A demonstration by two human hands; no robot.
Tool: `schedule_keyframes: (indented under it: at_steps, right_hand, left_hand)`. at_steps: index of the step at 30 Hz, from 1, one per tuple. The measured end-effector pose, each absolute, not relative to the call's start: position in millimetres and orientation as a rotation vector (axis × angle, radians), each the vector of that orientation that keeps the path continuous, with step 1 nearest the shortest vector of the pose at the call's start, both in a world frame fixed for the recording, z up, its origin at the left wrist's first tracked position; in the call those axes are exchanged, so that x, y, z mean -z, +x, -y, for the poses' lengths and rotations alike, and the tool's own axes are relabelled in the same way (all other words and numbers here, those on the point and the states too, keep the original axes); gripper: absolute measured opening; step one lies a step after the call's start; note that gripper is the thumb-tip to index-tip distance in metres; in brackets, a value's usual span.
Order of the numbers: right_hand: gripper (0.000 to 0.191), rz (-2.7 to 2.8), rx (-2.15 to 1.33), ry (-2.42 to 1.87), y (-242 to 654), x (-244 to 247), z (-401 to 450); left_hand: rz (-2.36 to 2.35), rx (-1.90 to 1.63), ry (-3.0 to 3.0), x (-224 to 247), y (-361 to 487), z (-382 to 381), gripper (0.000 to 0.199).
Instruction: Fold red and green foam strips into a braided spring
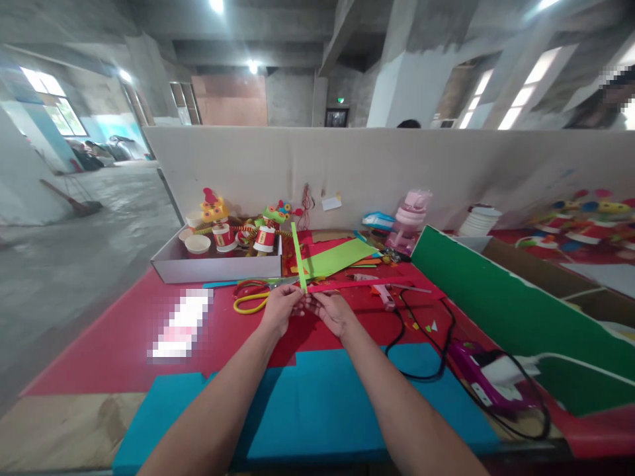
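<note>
My left hand (284, 308) and my right hand (331, 312) meet over the middle of the table, fingers pinched close together. Between them are the ends of two narrow paper strips set at about a right angle. The light green paper strip (298, 254) points away from me, and the red paper strip (354, 285) stretches to the right. Their meeting point is partly covered by my fingertips. Just left of my left hand lie scissors with yellow handles (251, 303). A pink glue gun (384, 296) rests to the right of my right hand.
A white box (218, 270) of paper cups and decorated figures stands at the back left. Behind my hands lies a light green sheet (342, 256). Blue sheets (322, 410) cover the front edge. At right are a green box wall (476, 317), a purple power strip (489, 383) and black cable (441, 360).
</note>
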State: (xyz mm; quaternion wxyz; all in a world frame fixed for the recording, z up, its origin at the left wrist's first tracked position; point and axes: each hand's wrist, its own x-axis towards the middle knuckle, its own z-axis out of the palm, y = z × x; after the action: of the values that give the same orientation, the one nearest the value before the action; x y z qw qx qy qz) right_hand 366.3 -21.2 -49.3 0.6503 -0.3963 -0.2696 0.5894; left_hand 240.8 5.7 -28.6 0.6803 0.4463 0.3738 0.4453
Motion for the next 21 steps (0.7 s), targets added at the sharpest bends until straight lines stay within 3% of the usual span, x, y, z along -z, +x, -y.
schedule_keyframes:
  at_steps: [14, 21]
  right_hand:
    - [0.029, 0.589, -1.267, -0.953, 362.2, 49.5, 22.8]
    - [0.025, 0.589, -1.187, -1.029, 360.5, 47.4, 23.3]
  left_hand:
    - [-0.854, -1.000, 1.070, 34.5, 242.9, -6.9, 0.026]
    - [-0.852, -0.992, 1.161, 35.1, 243.4, -5.9, 0.021]
